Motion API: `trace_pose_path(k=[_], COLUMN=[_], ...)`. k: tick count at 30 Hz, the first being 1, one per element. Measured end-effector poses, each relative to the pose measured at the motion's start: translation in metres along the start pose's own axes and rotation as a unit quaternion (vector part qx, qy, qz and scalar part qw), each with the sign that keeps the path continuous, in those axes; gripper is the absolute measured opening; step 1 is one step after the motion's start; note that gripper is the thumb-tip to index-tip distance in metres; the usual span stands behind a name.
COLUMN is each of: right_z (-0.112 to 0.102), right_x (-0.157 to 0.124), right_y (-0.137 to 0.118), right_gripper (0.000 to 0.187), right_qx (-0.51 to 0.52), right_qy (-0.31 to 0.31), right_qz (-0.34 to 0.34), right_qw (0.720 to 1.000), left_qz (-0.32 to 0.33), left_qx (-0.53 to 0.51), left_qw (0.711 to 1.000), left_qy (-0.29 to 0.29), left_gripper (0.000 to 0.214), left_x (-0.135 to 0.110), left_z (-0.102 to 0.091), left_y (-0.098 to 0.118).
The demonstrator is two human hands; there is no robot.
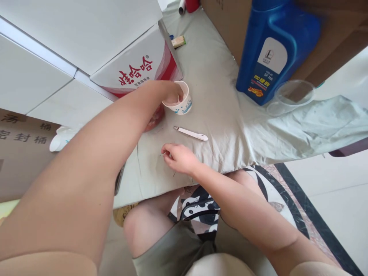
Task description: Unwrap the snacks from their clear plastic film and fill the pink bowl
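My left hand (174, 94) reaches down into a white paper cup (184, 108) with blue print. Its fingers are bent, and the cup wall hides their tips and anything they pinch. Nearer to me, my right hand (179, 156) rests low over the cloth, thumb and forefinger curled together around something small and pale that I cannot make out. Between the hands and slightly right lies a white pen-shaped tool (191, 133) with a metal tip. A reddish container (155, 119) stands beside the cup, partly covered by my left forearm.
A pale cloth (214, 99) covers the table. A red-and-white carton (138, 71) stands left behind my forearm. At the right are a blue oil jug (267, 57), a clear plastic cup (293, 97) and a brown box (227, 23). White paper cups (59, 142) lie at the left.
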State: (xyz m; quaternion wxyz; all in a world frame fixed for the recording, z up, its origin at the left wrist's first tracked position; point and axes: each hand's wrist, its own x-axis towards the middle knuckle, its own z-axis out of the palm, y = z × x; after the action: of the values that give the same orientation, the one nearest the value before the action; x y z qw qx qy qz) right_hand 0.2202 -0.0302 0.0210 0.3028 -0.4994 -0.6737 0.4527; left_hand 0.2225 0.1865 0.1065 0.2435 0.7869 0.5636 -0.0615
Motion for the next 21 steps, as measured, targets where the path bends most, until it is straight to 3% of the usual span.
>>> trace_pose_path(k=[2, 5, 10, 15, 19, 21], right_z=[0.001, 0.002, 0.002, 0.028, 0.061, 0.071], right_x=[-0.001, -0.005, -0.018, -0.026, -0.029, -0.030], right_y=[0.004, 0.011, 0.019, -0.002, -0.022, -0.025], right_gripper=[0.025, 0.025, 0.020, 0.023, 0.032, 0.033], right_qx=[-0.003, -0.009, -0.013, -0.005, -0.086, -0.116], right_qy=[0.008, 0.024, 0.030, 0.071, 0.019, -0.006], right_qz=[-0.002, -0.002, -0.004, 0.019, 0.001, -0.013], right_qw=[1.000, 1.000, 0.999, 0.997, 0.996, 0.993], left_qz=[0.035, 0.090, -0.007, -0.105, -0.207, -0.255], left_qx=[0.125, 0.271, 0.321, 0.294, 0.212, 0.164], left_qw=[0.991, 0.957, 0.941, 0.947, 0.953, 0.948], left_qy=[-0.013, 0.045, 0.102, 0.071, 0.065, 0.096], left_gripper=[0.031, 0.033, 0.038, 0.044, 0.044, 0.040], left_x=[-0.019, -0.055, -0.126, -0.195, -0.225, -0.236], left_z=[-0.012, -0.034, -0.055, -0.036, -0.004, 0.010], left_y=[-0.009, -0.042, -0.137, -0.226, -0.281, -0.307])
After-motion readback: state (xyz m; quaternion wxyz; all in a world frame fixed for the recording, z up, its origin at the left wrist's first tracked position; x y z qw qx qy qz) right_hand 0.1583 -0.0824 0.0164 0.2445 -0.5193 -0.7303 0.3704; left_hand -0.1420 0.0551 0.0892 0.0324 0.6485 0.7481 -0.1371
